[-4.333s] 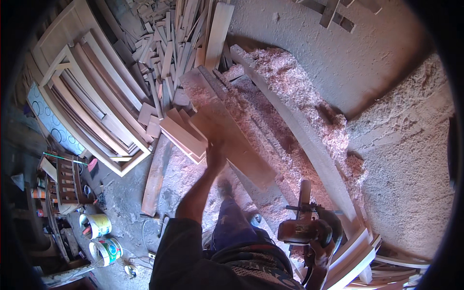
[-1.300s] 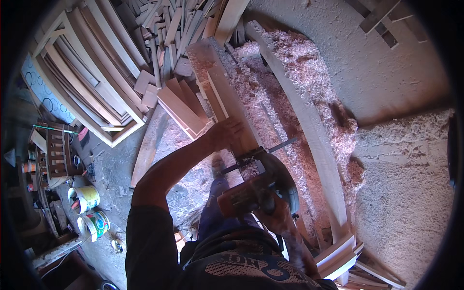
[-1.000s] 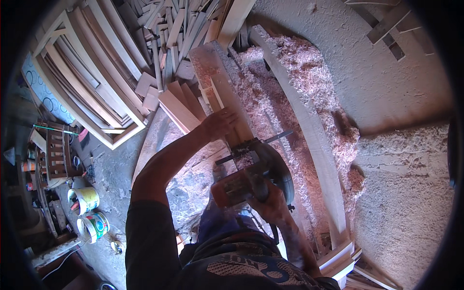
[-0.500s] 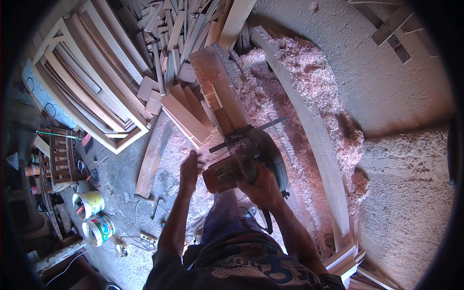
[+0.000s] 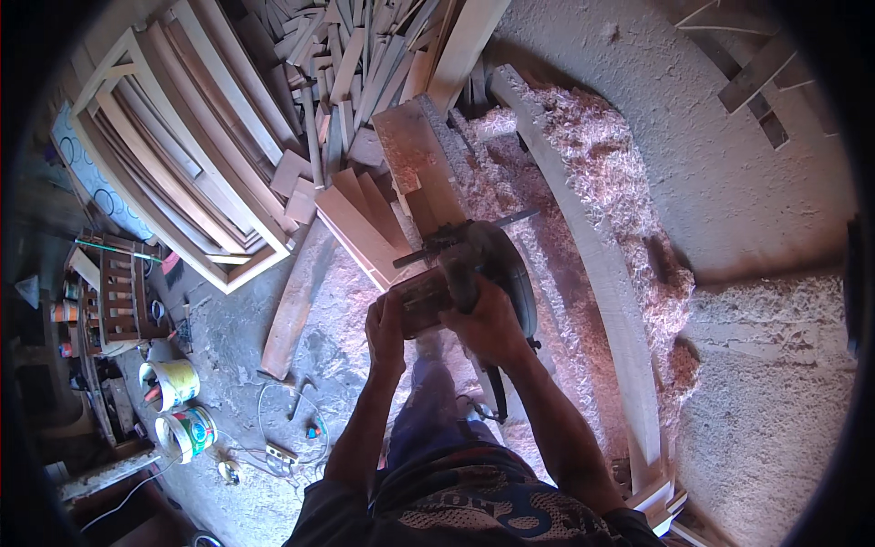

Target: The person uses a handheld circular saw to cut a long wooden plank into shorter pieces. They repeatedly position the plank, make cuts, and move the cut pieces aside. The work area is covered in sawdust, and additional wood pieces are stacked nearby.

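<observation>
A circular saw [image 5: 423, 303] with a dark round blade guard rests over the near end of a thick wooden plank [image 5: 410, 141] dusted with sawdust. My right hand [image 5: 492, 326] is wrapped round its rear handle. The left end of the saw's motor housing is gripped by my left hand [image 5: 386, 326]. A narrow metal bar [image 5: 517, 218] sticks out to the right of the saw's base. Just left of the saw lie several reddish cut boards [image 5: 365, 228]. The blade itself is hidden under the saw.
Wood shavings [image 5: 592, 137] heap along a long beam [image 5: 583, 228] on the right. Wooden frames [image 5: 196, 155] stand at the left, offcuts [image 5: 351, 68] pile at the back. Two buckets [image 5: 173, 383], a power strip [image 5: 281, 459] and cords lie at lower left.
My left hand has come in from beside the saw and now holds its motor housing. My right hand stays on the handle. The view has shifted slightly.
</observation>
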A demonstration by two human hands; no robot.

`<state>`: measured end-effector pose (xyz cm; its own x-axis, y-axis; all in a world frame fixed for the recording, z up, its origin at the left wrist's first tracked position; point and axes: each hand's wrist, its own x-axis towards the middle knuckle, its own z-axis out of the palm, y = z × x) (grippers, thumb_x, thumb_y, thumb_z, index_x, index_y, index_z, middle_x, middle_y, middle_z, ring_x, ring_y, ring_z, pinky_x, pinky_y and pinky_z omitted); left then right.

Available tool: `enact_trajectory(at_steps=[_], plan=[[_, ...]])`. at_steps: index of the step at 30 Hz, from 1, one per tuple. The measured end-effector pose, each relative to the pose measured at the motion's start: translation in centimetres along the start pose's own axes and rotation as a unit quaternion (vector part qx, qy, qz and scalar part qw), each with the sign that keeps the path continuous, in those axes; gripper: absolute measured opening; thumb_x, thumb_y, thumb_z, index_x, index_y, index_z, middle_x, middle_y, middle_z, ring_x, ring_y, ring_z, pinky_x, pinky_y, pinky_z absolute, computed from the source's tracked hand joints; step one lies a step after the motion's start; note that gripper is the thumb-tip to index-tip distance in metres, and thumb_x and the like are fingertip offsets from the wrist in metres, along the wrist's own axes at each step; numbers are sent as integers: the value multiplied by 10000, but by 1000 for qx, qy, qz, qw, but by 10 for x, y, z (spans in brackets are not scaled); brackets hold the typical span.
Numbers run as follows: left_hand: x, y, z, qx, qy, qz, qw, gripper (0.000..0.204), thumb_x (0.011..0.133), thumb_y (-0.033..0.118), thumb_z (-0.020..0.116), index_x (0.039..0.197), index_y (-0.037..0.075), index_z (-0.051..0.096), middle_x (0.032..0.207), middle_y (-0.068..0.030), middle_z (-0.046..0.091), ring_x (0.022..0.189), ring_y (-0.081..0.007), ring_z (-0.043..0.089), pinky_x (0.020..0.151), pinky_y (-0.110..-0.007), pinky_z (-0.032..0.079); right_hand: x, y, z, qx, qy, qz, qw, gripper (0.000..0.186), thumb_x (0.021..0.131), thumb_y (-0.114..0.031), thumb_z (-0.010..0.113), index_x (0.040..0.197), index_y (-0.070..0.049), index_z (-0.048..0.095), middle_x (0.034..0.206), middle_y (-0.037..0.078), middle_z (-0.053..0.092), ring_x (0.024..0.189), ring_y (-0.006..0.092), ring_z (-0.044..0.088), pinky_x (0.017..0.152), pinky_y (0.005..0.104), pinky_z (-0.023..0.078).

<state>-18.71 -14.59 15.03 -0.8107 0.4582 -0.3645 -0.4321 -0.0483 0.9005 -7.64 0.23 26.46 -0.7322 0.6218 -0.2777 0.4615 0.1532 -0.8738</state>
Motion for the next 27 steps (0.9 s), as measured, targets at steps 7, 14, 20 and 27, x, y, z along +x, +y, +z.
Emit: enact_trajectory(at_steps=[7,14,20,27], plan=[[48,21,12,-43,7,24,999,415,1080,388,551,1123,4,704,976,-42,687,857,-102,617,775,-285,510,57,-11,10,-9,16,-15,1000,445,781,-113,759,1197,19,673,914,120,720,851,203,700,788,367,552],[117,32,16,-54,32,48,997,428,1053,445,580,1038,34,698,902,-6,640,770,-87,555,654,-282,445,129,-17,25,20,36,-66,997,390,763,-88,763,1132,19,697,846,83,692,735,156,664,681,340,538],[188,41,12,-4,69,55,996,529,1057,520,503,1190,56,720,906,-23,713,686,-82,613,535,-257,438,188,-50,33,56,15,-44,997,331,760,-31,742,1083,25,698,794,50,663,616,115,621,563,311,504],[246,77,27,-58,64,69,994,466,1038,481,564,1013,44,724,866,15,645,713,-76,549,609,-266,423,257,-71,38,104,-28,-42,993,232,771,-16,733,994,33,692,744,47,645,585,115,612,523,289,481]])
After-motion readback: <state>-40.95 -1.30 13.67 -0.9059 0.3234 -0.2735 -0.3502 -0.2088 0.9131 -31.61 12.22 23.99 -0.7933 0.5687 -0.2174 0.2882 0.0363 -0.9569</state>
